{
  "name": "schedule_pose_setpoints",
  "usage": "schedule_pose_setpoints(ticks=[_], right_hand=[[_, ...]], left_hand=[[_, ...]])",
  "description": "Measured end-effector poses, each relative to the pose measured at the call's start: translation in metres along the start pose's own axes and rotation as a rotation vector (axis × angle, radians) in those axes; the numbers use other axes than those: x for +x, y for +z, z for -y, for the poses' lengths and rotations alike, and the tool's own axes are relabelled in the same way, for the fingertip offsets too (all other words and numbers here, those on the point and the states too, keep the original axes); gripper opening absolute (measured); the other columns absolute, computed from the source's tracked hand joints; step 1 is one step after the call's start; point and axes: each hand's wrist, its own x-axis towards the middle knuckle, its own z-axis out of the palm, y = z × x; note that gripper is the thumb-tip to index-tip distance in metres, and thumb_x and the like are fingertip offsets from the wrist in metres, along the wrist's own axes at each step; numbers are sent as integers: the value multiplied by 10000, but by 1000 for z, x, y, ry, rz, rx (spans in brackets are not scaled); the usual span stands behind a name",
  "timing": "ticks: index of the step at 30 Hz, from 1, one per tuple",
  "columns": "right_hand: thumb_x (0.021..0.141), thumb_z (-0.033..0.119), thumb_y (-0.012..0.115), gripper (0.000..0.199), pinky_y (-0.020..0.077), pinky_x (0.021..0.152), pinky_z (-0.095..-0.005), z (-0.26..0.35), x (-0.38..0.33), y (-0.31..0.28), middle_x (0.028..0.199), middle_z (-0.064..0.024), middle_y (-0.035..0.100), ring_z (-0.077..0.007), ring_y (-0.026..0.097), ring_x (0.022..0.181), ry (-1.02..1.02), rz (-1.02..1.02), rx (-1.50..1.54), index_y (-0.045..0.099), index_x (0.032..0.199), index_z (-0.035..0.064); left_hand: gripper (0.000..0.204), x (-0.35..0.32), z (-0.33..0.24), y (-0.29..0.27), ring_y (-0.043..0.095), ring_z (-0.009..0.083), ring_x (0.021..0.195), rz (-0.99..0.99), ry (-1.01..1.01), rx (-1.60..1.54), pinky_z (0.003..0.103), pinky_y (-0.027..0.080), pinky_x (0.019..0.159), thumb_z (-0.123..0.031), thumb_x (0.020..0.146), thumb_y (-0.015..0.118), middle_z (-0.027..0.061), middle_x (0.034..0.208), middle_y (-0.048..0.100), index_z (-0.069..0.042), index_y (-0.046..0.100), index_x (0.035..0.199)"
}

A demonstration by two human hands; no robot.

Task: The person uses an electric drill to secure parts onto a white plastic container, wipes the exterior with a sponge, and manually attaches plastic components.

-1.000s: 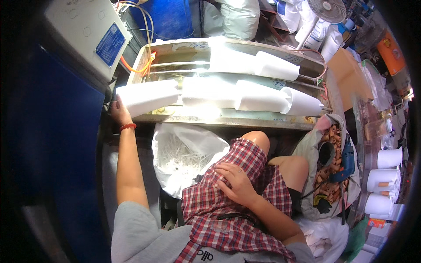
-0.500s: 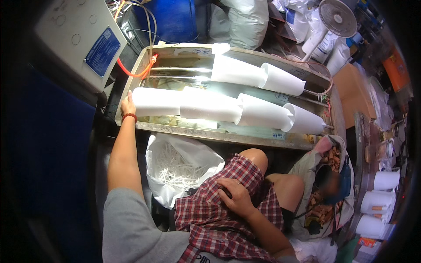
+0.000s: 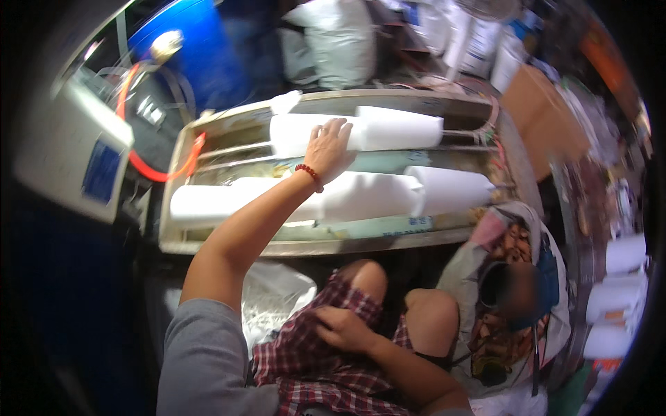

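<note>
White tapered plastic containers lie on their sides, end to end, on metal rods in two rows inside a shallow wooden trough (image 3: 291,248). Two make up the back row: a left container (image 3: 288,135) and a right container (image 3: 401,129). Several more form the front row (image 3: 371,197). My left hand (image 3: 329,147), with a red bead bracelet at the wrist, reaches across the front row. Its fingers extend over the right end of the back row's left container; the palm side is hidden. My right hand (image 3: 344,329) rests on my checked shorts, fingers loosely bent and apart, holding nothing visible.
A white bag (image 3: 281,288) of shredded strips sits beside my leg. To the right stands a sack (image 3: 461,298) of brown pieces. White jugs (image 3: 626,254) stack at the far right. Beyond the trough are a cardboard sheet (image 3: 544,128), a blue barrel (image 3: 208,41) and an orange hose (image 3: 149,175).
My left hand has left the front row's left end and moved right and farther away to the back row. The whole view has shifted; my right hand stays on my lap.
</note>
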Motion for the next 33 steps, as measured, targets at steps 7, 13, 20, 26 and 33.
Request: schedule_pose_setpoints(ticks=[7, 13, 20, 26, 33], right_hand=[[877, 184, 527, 319, 475, 809, -384, 4, 3, -9, 1014, -206, 595, -335, 593, 938, 59, -9, 198, 539, 1111, -34], [863, 186, 532, 272, 477, 759, -396, 25, -6, -43, 906, -179, 577, -326, 592, 859, -14, 196, 50, 530, 1043, -18], [794, 154, 565, 178, 484, 672, -422, 8, -13, -8, 779, -152, 561, -345, 591, 711, -53, -147, 96, 520, 857, -6], [770, 202, 558, 258, 491, 688, -442, -9, -8, -14, 793, -215, 592, -362, 613, 787, -31, -110, -15, 552, 935, 4], [863, 216, 515, 309, 485, 822, -398, -11, -43, -51, 1043, -191, 602, -336, 599, 935, 4, -395, -255, 570, 1090, 13]], left_hand=[[462, 132, -125, 115, 265, 233, 1362, 264, 521, 475, 460, 192, 1113, -155, 914, 472, 63, 1428, 356, -96, 383, 1363], [350, 173, -170, 191, 416, 249, 1265, 323, 661, 746, 492, 198, 1083, -313, 891, 498, 65, 1278, 545, -126, 625, 1158], [331, 167, -130, 217, 559, 251, 1111, 771, 621, 1088, 484, 337, 975, -352, 895, 477, 47, 1126, 643, -151, 668, 1075], [461, 182, -97, 106, 619, 293, 1004, 876, 241, 889, 395, 486, 854, -395, 777, 630, 159, 1047, 649, -13, 590, 1033], [523, 196, -27, -28, 583, 398, 864, -14, 133, 271, 476, 452, 741, -502, 851, 543, 243, 883, 604, 5, 558, 976]])
